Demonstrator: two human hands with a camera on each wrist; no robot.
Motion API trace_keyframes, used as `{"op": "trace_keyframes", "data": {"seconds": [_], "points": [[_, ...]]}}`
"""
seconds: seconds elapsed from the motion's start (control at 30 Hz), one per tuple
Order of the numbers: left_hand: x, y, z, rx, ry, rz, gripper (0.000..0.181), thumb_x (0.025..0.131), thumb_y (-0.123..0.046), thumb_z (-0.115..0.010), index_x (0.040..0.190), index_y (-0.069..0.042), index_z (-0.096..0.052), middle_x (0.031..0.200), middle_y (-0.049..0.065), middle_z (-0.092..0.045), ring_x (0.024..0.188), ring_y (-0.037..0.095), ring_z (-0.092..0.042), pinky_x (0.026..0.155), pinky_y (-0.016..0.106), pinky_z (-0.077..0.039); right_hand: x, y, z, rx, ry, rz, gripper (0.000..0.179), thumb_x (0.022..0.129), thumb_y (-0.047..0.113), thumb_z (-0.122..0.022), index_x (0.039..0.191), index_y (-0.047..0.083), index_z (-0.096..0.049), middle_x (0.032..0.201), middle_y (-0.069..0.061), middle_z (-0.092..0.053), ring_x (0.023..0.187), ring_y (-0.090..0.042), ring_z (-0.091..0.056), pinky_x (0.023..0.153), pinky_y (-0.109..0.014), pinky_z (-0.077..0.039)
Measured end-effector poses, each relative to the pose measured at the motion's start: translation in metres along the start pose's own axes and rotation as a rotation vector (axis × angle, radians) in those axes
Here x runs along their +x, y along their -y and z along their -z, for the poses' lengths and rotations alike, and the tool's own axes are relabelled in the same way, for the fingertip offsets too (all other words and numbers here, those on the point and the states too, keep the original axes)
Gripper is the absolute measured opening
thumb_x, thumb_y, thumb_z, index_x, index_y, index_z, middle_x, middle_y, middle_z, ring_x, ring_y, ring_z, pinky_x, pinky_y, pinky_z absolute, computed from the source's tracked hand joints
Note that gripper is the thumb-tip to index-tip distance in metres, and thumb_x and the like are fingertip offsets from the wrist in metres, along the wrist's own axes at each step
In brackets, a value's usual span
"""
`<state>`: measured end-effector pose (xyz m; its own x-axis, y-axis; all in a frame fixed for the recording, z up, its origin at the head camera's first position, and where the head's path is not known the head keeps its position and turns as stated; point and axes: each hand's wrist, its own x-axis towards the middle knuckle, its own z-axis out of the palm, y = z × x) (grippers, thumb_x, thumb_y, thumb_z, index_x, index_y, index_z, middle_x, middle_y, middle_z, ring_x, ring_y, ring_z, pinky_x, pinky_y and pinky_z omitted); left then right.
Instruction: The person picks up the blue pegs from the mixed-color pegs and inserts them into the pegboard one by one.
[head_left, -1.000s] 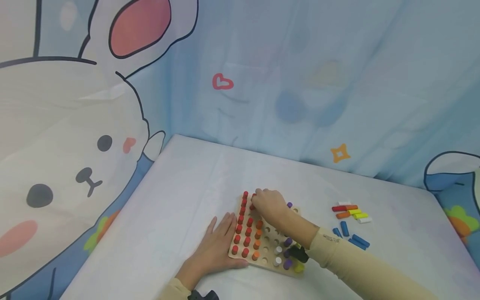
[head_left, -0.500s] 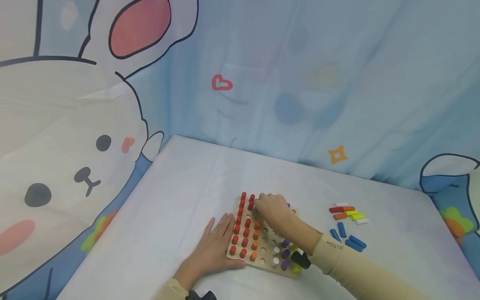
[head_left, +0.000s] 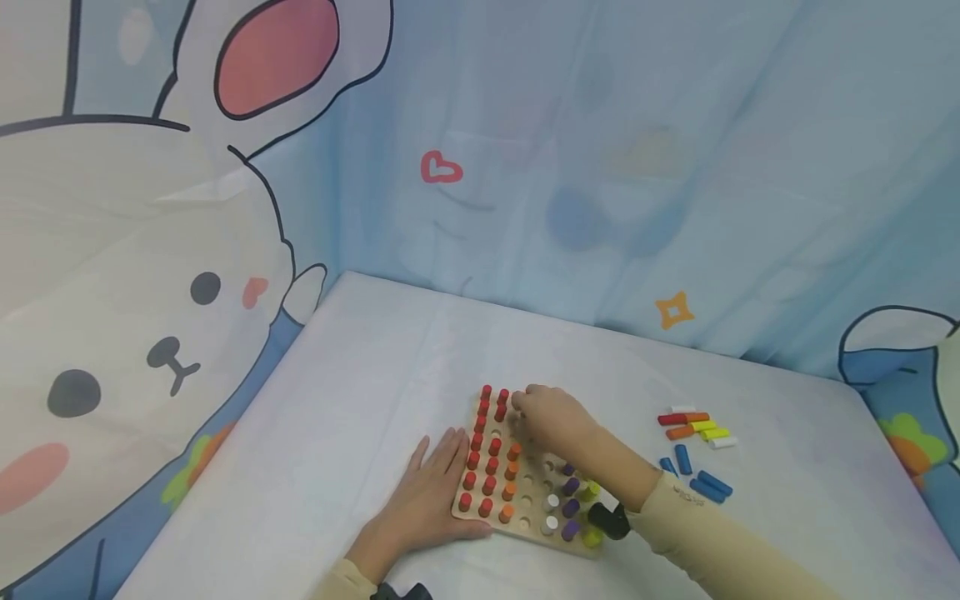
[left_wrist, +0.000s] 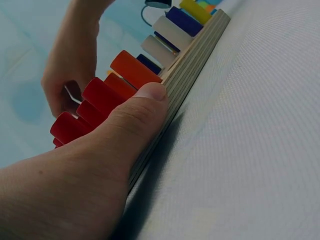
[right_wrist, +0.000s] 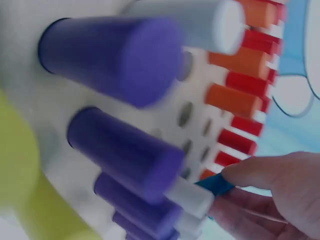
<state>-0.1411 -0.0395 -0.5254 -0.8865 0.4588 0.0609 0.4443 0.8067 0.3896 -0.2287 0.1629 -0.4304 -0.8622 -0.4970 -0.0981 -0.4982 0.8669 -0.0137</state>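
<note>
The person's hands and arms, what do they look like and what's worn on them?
The left hand and right hand are ungloved. The left sleeve and right sleeve are beige; the right bears a small dark marking, unreadable here. A black device sits near each wrist.

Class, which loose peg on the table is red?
The red peg just in front of the farther white peg; the other loose pegs are white, orange, yellow or blue.
</note>
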Motion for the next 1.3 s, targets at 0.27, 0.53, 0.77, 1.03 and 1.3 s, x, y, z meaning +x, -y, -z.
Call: {"op": "trace_keyframes", "data": {"seconds": [0.27, 0.53, 0.77, 1.03, 1.3], "points": [[0.001, 0.001, 0.0, -0.005, 0.003, 0.005, 0.121, 0.068, -0.087, -0.047, 0.152, -0.005, -0.016, 0.16, 0.008, -0.016, 0.149, 0.021, -0.011, 0.119, 0.051, -0.008, -0.008, -0.03, 0.009, 0.22, -0.101, 0.044, 0.015, 0.078, 0.001, -0.069, 0.092, 0.007, -0.069, 0.084, -0.001, -0.066, 0.077, -0.014, -0.062, 0.071, -0.029, -0.055], [0.001, 0.002, 0.0, -0.018, -0.002, 0.002, 0.121, 0.068, -0.086, -0.048, 0.152, -0.004, -0.017, 0.16, 0.008, -0.016, 0.149, 0.022, -0.011, 0.118, 0.051, -0.008, -0.012, -0.04, 0.007, 0.308, -0.076, 0.06, 0.016, 0.074, -0.003, -0.071, 0.087, 0.006, -0.069, 0.085, -0.001, -0.066, 0.081, -0.016, -0.065, 0.071, -0.026, -0.057], [0.001, 0.001, -0.001, -0.026, 0.002, 0.004, 0.121, 0.068, -0.086, -0.048, 0.152, -0.005, -0.017, 0.16, 0.008, -0.016, 0.149, 0.021, -0.011, 0.118, 0.051, -0.007, -0.012, -0.035, 0.007, 0.267, -0.043, 0.045, 0.015, 0.075, -0.001, -0.073, 0.086, 0.008, -0.072, 0.084, 0.002, -0.065, 0.078, -0.012, -0.062, 0.07, -0.024, -0.056], [0.002, 0.0, -0.002, -0.019, 0.007, 0.008, 0.121, 0.068, -0.087, -0.047, 0.152, -0.006, -0.014, 0.16, 0.006, -0.015, 0.149, 0.02, -0.009, 0.119, 0.051, -0.007, -0.01, -0.03, 0.006, 0.227, -0.016, 0.06, 0.014, 0.076, 0.0, -0.075, 0.084, 0.011, -0.073, 0.083, 0.004, -0.065, 0.079, -0.012, -0.064, 0.071, -0.023, -0.056], [0.001, 0.002, -0.004, -0.011, -0.003, 0.006, 0.121, 0.069, -0.087, -0.045, 0.153, -0.007, -0.014, 0.161, 0.005, -0.014, 0.149, 0.019, -0.009, 0.119, 0.05, -0.007, -0.01, -0.031, 0.007, 0.24, 0.0, 0.093, 0.012, 0.076, 0.0, -0.075, 0.086, 0.008, -0.073, 0.083, 0.001, -0.067, 0.078, -0.013, -0.064, 0.068, -0.022, -0.056]]}}
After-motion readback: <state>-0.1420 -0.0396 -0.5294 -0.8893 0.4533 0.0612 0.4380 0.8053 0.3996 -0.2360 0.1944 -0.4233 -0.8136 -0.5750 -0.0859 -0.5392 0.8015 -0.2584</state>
